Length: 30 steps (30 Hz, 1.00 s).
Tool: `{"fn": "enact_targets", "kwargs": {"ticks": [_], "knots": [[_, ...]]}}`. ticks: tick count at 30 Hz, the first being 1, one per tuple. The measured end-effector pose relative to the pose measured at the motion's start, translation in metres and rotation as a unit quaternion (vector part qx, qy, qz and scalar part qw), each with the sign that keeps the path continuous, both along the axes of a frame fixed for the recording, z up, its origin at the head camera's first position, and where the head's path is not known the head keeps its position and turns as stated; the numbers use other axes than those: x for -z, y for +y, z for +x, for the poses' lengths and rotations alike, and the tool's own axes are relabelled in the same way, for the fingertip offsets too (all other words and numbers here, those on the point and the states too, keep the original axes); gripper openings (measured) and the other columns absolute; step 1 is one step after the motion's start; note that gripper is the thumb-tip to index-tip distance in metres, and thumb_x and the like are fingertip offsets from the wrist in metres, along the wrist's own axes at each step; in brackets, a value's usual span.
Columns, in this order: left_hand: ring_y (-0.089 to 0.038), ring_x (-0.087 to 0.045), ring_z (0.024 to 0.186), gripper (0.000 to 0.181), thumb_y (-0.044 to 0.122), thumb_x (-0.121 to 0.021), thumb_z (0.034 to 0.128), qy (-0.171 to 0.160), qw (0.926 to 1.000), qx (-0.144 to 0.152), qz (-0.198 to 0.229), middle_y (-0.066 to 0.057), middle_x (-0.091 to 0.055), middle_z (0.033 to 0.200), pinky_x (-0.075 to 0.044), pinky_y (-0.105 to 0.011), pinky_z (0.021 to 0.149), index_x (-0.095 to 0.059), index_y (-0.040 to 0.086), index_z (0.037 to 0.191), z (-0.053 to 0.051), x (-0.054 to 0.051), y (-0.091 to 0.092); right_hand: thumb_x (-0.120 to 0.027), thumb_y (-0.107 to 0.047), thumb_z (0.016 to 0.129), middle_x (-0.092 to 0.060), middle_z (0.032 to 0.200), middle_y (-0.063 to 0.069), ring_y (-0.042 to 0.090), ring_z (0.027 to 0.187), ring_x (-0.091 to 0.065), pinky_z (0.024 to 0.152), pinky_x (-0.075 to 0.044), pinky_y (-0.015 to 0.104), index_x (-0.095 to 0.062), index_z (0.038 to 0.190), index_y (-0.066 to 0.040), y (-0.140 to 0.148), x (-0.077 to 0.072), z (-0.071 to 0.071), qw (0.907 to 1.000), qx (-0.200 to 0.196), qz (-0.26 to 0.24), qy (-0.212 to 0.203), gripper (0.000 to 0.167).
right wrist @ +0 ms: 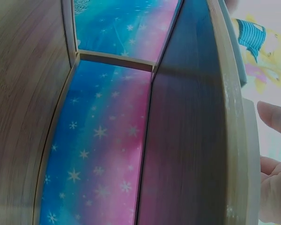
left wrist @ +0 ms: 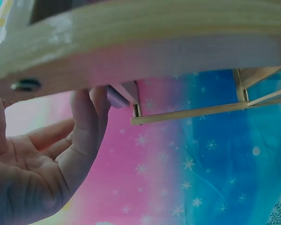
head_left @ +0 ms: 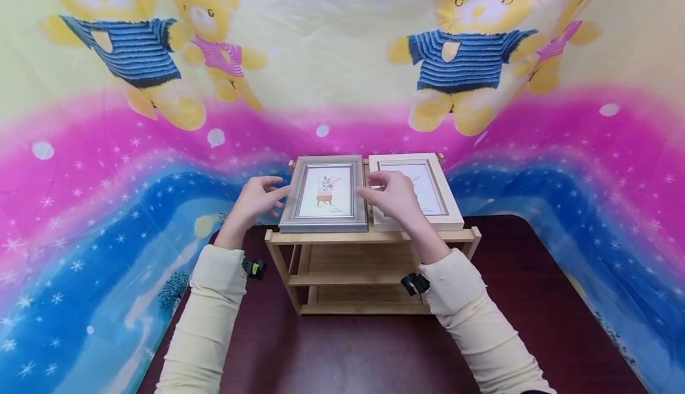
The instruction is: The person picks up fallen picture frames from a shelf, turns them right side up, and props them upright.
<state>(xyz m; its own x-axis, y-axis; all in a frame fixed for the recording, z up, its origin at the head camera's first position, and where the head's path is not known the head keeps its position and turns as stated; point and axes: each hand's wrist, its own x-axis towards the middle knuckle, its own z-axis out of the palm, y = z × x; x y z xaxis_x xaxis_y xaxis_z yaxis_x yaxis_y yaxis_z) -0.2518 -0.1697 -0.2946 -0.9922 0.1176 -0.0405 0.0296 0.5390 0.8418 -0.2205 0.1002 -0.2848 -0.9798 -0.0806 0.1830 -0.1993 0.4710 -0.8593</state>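
Two framed pictures lie side by side on top of a wooden shelf rack (head_left: 353, 238). The grey-silver frame (head_left: 323, 226) is on the left, the cream frame (head_left: 449, 204) on the right. My left hand (head_left: 258, 199) is at the grey frame's left edge, fingers loosely bent; whether they touch it cannot be told. Above the cream frame, partly covering its picture, my right hand (head_left: 395, 198) has its fingertips near the grey frame's right edge. In the left wrist view the left hand (left wrist: 47, 164) is beside the rack's top; the right hand (right wrist: 276, 187) shows at the right wrist view's edge.
The rack stands on a dark red table (head_left: 342, 352) and has lower wooden shelves (head_left: 364, 263). Behind and at both sides hangs a printed cloth (head_left: 332, 73) with bears and snowflakes. Each wrist wears a small black device.
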Motion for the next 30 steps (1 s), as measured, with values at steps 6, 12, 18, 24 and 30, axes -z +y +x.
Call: {"fn": "enact_targets", "kwargs": {"ticks": [6, 12, 18, 24, 30], "knots": [[-0.016, -0.057, 0.066, 0.06, 0.027, -0.056, 0.0901, -0.037, 0.9989, 0.024, -0.015, -0.022, -0.054, 0.116, -0.053, -0.04, 0.066, -0.033, -0.002, 0.138, -0.0054, 0.0031, 0.0017, -0.068, -0.028, 0.08, -0.059, 0.118, 0.014, 0.025, 0.098, -0.061, 0.077, -0.051, 0.034, -0.057, 0.121, -0.001, -0.0019, 0.0007, -0.0006, 0.9998, 0.004, 0.02, 0.003, 0.05], [-0.015, -0.055, 0.062, 0.055, 0.023, -0.056, 0.0904, -0.038, 0.9985, 0.034, -0.022, -0.021, -0.055, 0.111, -0.053, -0.034, 0.059, -0.038, -0.004, 0.135, -0.0067, 0.0039, 0.0034, -0.068, -0.027, 0.081, -0.06, 0.117, 0.013, 0.026, 0.099, -0.06, 0.079, -0.05, 0.037, -0.057, 0.122, -0.002, -0.0031, -0.0006, -0.0008, 0.9994, -0.001, 0.035, 0.0, 0.049], [-0.014, -0.051, 0.059, 0.051, 0.02, -0.055, 0.0911, -0.031, 0.9987, 0.039, -0.013, -0.02, -0.057, 0.103, -0.052, -0.033, 0.058, -0.04, -0.002, 0.135, -0.0085, 0.0065, 0.0048, -0.067, -0.027, 0.081, -0.06, 0.115, 0.014, 0.026, 0.099, -0.06, 0.081, -0.049, 0.038, -0.057, 0.122, -0.002, -0.0025, -0.0002, -0.0018, 0.9992, -0.005, 0.041, 0.0, 0.048], [-0.016, -0.059, 0.073, 0.048, 0.016, -0.052, 0.0927, -0.019, 0.9987, 0.048, -0.001, -0.024, -0.054, 0.116, -0.052, -0.029, 0.065, -0.038, -0.003, 0.135, -0.0071, 0.0097, 0.0021, -0.066, -0.021, 0.082, -0.06, 0.115, 0.015, 0.027, 0.099, -0.06, 0.082, -0.049, 0.036, -0.055, 0.122, 0.0, -0.004, 0.001, -0.0021, 0.9993, -0.015, 0.034, -0.003, 0.046], [-0.019, -0.062, 0.082, 0.049, 0.014, -0.05, 0.094, -0.017, 0.9981, 0.057, 0.014, -0.026, -0.051, 0.118, -0.053, -0.033, 0.071, -0.034, -0.003, 0.137, -0.0011, 0.0098, 0.0002, -0.067, -0.017, 0.081, -0.06, 0.114, 0.015, 0.025, 0.099, -0.06, 0.081, -0.05, 0.034, -0.055, 0.122, 0.0, -0.0059, 0.0005, -0.0008, 0.9995, -0.015, 0.026, -0.011, 0.046]]}}
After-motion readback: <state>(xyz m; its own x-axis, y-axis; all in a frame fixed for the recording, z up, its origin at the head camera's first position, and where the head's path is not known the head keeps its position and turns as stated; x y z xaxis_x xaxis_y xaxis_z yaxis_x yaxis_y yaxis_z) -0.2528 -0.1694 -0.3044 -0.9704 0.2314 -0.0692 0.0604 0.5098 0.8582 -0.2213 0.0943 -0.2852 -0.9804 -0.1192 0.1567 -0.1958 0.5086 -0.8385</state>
